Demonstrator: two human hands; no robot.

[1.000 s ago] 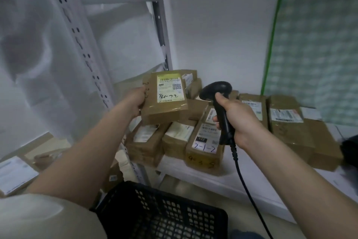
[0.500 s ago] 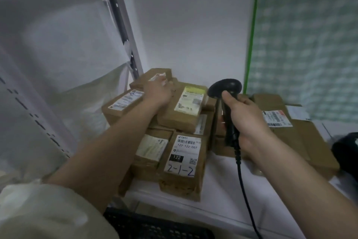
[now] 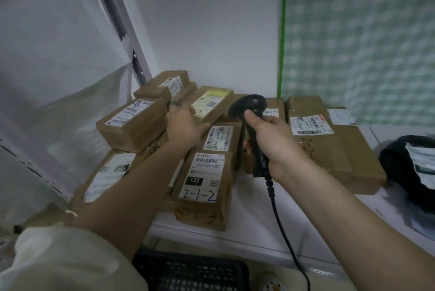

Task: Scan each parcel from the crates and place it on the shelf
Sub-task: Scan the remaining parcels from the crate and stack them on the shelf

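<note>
My left hand (image 3: 186,125), fingers relaxed, rested against the yellow-labelled parcel (image 3: 211,103) lying on the stack on the shelf (image 3: 254,220), just ahead and right of my fingertips, long axis running away from me; my right hand (image 3: 273,142) gripped the scanner (image 3: 250,111)

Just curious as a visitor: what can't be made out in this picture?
Head view:
- Crate: bottom edge cuts it off, contents unseen.
- Yellow label: print blurred.
- Left hand: fingertips hidden behind its back.
- Black bag: right edge cuts it.
- Scanner window: faces away.
</note>
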